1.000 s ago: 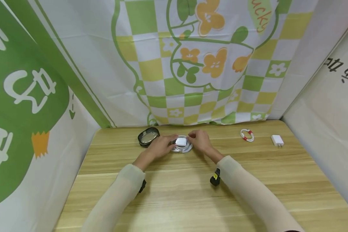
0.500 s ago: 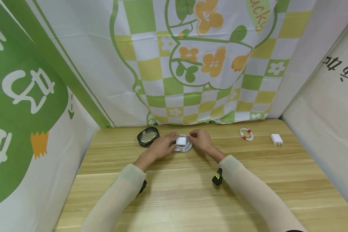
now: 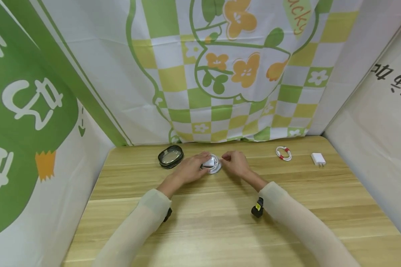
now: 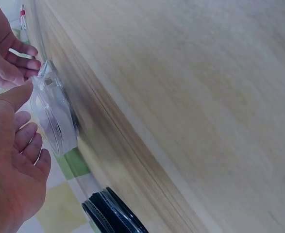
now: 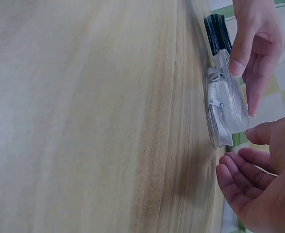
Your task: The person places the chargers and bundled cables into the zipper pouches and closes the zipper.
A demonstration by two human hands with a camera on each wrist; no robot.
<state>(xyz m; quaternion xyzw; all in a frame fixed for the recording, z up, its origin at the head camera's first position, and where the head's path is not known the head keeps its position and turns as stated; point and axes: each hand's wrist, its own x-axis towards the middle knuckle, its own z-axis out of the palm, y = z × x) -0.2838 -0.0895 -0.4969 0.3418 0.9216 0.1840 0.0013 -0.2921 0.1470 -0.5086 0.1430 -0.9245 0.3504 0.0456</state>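
A round clear zip pouch (image 3: 212, 163) with a white charger and coiled cable inside lies at the back middle of the wooden table (image 3: 220, 222). My left hand (image 3: 194, 167) holds the pouch, thumb on its top and fingers along its far side, as the right wrist view shows of the left hand (image 5: 251, 58) and the pouch (image 5: 225, 109). My right hand (image 3: 233, 162) hovers just right of it with loosely curled fingers, holding nothing; a small gap separates the right hand (image 5: 256, 182) from the pouch. The left wrist view has the pouch (image 4: 55, 121) beside my thumb.
A black-rimmed round pouch (image 3: 170, 156) lies left of the clear one, close to my left hand. Farther right sit a coiled white cable with red ties (image 3: 284, 153) and a white charger (image 3: 318, 159). Printed cloth walls close in the table's back and sides.
My right hand has drawn back from the pouch and its forearm has shifted right. My left hand has closed in over the pouch, which now looks slightly tilted.
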